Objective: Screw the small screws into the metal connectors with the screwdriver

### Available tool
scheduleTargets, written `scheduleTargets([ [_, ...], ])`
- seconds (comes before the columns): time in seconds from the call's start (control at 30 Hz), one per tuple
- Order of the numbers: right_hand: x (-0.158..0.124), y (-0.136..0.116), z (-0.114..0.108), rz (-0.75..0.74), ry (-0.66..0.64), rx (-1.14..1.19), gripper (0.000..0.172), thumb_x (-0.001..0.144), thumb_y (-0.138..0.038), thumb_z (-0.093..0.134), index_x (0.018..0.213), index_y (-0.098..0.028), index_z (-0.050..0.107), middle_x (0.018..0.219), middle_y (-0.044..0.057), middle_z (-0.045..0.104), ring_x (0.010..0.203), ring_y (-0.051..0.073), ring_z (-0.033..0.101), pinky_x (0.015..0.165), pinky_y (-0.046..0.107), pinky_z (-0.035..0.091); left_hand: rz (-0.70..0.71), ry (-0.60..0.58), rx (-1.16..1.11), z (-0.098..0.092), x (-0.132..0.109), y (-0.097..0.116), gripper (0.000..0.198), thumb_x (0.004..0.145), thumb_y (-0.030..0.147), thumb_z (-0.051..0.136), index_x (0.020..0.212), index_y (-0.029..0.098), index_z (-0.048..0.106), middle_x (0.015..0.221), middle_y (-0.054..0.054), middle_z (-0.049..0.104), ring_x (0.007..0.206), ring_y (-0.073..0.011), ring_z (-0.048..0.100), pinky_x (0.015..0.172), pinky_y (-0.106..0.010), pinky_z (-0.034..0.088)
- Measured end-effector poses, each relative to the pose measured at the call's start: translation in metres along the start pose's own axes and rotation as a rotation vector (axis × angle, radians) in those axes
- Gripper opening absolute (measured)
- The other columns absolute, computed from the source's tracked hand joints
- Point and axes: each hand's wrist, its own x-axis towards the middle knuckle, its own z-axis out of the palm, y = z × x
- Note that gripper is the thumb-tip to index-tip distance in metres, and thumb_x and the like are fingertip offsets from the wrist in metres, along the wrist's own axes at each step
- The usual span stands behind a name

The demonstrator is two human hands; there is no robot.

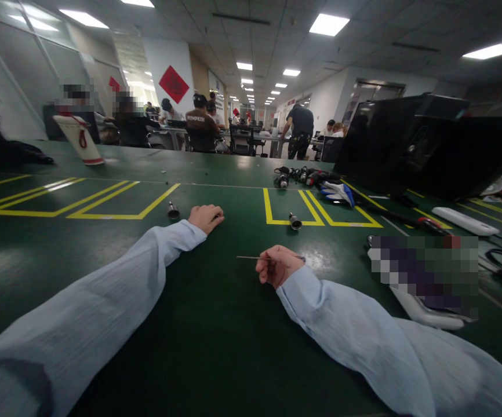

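Note:
My left hand (207, 218) lies palm down on the green table, its fingers loosely stretched and slightly bent. Just left of it, apart from it, stands a small cup-shaped metal fitting (173, 211) with a narrow top. My right hand (280, 266) is closed in a pinch around a thin straight metal rod (246, 257), which points left towards the middle of the table. The rod's other end is mostly hidden by my fingers. Beyond that hand, a second metal fitting (295, 221) lies tilted on the yellow tape line.
Yellow tape outlines (159, 201) mark the green table (216, 347). At the right are a blue-and-white glove (338, 194), tools with cables (307, 176), a partly blurred device (425, 278), a white bar (465, 221) and dark monitors (381, 139). A paper cup (79, 139) stands far left.

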Motion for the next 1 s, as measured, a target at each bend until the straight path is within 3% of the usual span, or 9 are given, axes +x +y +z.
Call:
scheduleTargets([
  [0.13,0.000,0.001,-0.001,0.008,-0.020,-0.012,0.008,0.069,-0.021,0.058,0.066,-0.014,0.056,0.056,0.004,0.066,0.045,0.011,0.057,0.043,0.022,0.046,-0.068,-0.005,0.014,0.001,0.002,0.000,0.030,0.079,0.041,0.037,0.089,0.018,0.053,0.095,-0.010,0.055,0.089,-0.0258,0.051,0.071,-0.038,0.040],
  [0.4,0.000,0.001,0.001,0.001,-0.010,-0.032,0.010,0.068,-0.021,0.058,0.064,-0.014,0.055,0.053,0.003,0.065,0.042,0.011,0.055,0.040,0.021,0.046,-0.133,0.008,-0.021,0.000,-0.002,0.001,0.052,0.071,0.055,0.044,0.106,0.017,0.046,0.109,-0.013,0.049,0.101,-0.0282,0.047,0.080,-0.039,0.040],
  [0.7,0.009,0.008,0.002,-0.021,0.073,-0.013,0.014,0.057,-0.025,0.063,0.058,-0.014,0.055,0.045,0.003,0.062,0.034,0.010,0.052,0.032,0.020,0.042,-0.084,0.019,-0.033,-0.002,0.006,0.011,0.033,0.076,0.043,0.044,0.089,0.014,0.052,0.091,-0.013,0.056,0.087,-0.0274,0.053,0.074,-0.040,0.042],
  [0.83,0.011,0.010,0.002,-0.029,0.076,0.003,0.017,0.055,-0.026,0.064,0.058,-0.014,0.053,0.044,0.004,0.062,0.033,0.011,0.051,0.031,0.020,0.041,0.029,0.083,-0.110,0.003,0.024,0.030,0.030,0.077,0.037,0.045,0.091,0.012,0.050,0.093,-0.013,0.055,0.090,-0.0236,0.051,0.081,-0.035,0.040],
  [1.0,0.008,0.005,-0.001,0.002,-0.011,0.043,0.015,0.061,-0.027,0.061,0.064,-0.014,0.055,0.052,0.003,0.065,0.041,0.011,0.056,0.039,0.022,0.045,0.218,0.111,-0.236,0.017,0.052,0.072,0.028,0.077,0.033,0.049,0.096,0.013,0.048,0.098,-0.011,0.054,0.092,-0.0205,0.052,0.082,-0.031,0.041],
])
